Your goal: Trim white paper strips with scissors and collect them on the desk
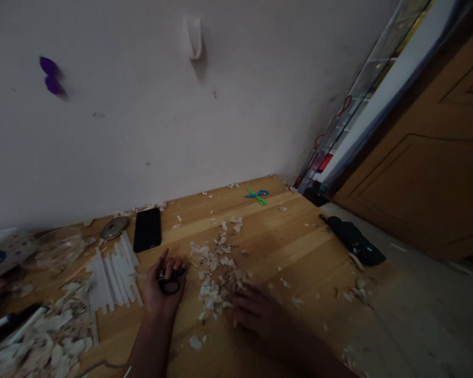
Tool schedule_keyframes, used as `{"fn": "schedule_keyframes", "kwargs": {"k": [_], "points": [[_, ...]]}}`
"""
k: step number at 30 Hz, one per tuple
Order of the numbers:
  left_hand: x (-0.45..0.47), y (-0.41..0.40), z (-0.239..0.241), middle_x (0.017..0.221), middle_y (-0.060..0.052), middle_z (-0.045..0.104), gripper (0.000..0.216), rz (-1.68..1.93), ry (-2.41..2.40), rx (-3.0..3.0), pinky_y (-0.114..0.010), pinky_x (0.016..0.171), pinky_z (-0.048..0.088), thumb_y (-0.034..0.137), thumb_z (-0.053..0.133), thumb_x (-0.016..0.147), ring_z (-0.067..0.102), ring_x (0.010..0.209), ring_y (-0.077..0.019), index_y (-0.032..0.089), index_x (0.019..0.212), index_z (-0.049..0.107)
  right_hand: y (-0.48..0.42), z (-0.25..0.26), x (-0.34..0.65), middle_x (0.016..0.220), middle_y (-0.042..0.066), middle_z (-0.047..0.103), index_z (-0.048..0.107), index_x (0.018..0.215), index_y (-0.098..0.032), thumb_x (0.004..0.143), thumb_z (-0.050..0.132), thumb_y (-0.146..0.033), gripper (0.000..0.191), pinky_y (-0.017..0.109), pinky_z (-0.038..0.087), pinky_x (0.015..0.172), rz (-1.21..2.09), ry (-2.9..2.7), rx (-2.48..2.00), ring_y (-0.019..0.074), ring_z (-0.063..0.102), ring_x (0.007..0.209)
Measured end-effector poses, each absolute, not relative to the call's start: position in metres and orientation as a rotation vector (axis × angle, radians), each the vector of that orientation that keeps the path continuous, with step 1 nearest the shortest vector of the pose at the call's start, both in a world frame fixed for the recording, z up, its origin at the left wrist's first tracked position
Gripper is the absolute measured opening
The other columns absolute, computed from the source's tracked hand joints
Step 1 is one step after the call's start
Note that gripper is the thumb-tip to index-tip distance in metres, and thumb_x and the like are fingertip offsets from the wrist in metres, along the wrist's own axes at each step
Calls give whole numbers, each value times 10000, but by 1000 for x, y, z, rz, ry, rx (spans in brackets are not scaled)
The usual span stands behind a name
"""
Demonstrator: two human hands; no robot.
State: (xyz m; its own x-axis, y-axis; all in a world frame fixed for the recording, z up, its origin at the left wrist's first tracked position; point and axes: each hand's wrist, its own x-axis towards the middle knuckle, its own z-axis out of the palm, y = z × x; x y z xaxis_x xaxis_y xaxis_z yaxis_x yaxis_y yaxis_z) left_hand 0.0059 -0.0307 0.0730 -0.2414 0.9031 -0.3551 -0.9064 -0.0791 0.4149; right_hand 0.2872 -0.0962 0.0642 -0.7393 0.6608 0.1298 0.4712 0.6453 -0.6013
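Note:
In the head view my left hand (157,294) rests palm up on the wooden table, its fingers curled round a pair of black-handled scissors (169,285). The blades cannot be made out. To the right, my right hand (256,311) is low over the tabletop, slightly blurred, with fingers stretched out against the edge of a pile of pale, paper-like scraps (215,283). The scraps lie between both hands and trail towards the wall. A bundle of white translucent sticks (114,275) lies just left of my left hand.
Beyond the hands are a black phone (147,229), a round metallic object (114,228) and green-and-blue scissors (257,196). A larger scrap heap (51,336) fills the near left. A dark pouch (355,240) lies at the table's right edge, and a wall (228,121) borders the back.

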Motion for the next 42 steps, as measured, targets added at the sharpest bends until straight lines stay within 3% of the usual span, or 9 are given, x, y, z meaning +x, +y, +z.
{"fn": "schedule_keyframes", "kwargs": {"k": [7,11,16,22,28,32,37,40,42], "points": [[7,-32,76,496,50,384,160,1719,643,-48,-280,642,499,154,599,828,479,569,-128,151,952,701,-73,42,367,1602,74,375,419,1523,-277,1041,366,-490,530,627,217,1217,373,-1617,-1571,317,225,1520],[8,-31,77,501,47,391,166,1720,660,-36,-278,645,503,134,586,828,477,570,-126,145,947,701,-69,16,361,1600,124,369,463,1495,-241,994,420,-601,619,651,187,1215,548,-1672,-1664,347,234,1513],[7,-32,76,500,50,378,139,1730,636,-34,-269,634,494,143,599,823,469,568,-124,145,924,695,-86,26,310,1665,104,220,178,1609,-277,1008,452,-542,712,540,274,1216,914,-1873,-1371,280,248,1516],[6,-32,75,510,53,395,184,1713,635,-60,-285,671,507,135,601,835,489,580,-128,156,990,697,-85,45,307,1638,59,309,299,1570,-335,1016,430,-514,597,522,282,1217,847,-1923,-1302,271,290,1502],[6,-32,71,517,58,402,158,1724,584,-40,-281,664,501,186,615,849,487,583,-128,171,986,693,33,1,327,1536,212,434,457,1467,-142,962,437,-620,696,633,210,1205,489,-1755,-1584,363,340,1463],[6,-31,74,511,58,397,147,1715,615,-43,-277,654,499,173,604,848,486,580,-128,170,969,689,116,9,297,1534,186,452,452,1477,-148,1025,300,-543,619,548,294,1196,670,-1859,-1475,293,405,1438],[7,-29,76,505,57,395,164,1700,652,-85,-272,636,493,153,577,855,470,562,-122,156,970,693,135,32,255,1444,92,583,648,1307,-209,979,507,-491,455,441,352,1179,846,-2173,-1166,240,496,1374],[6,-26,73,503,57,395,157,1701,638,-66,-273,629,486,169,588,854,467,559,-122,152,965,698,128,50,234,1432,51,598,643,1317,-233,1003,480,-446,413,433,405,1143,1004,-2352,-955,223,535,1339],[6,-24,71,497,59,388,141,1692,625,-52,-274,625,482,180,600,849,459,553,-122,154,945,700,131,65,213,1443,78,585,619,1343,-202,1014,467,-369,399,443,390,1152,859,-2377,-962,232,516,1358]]}}
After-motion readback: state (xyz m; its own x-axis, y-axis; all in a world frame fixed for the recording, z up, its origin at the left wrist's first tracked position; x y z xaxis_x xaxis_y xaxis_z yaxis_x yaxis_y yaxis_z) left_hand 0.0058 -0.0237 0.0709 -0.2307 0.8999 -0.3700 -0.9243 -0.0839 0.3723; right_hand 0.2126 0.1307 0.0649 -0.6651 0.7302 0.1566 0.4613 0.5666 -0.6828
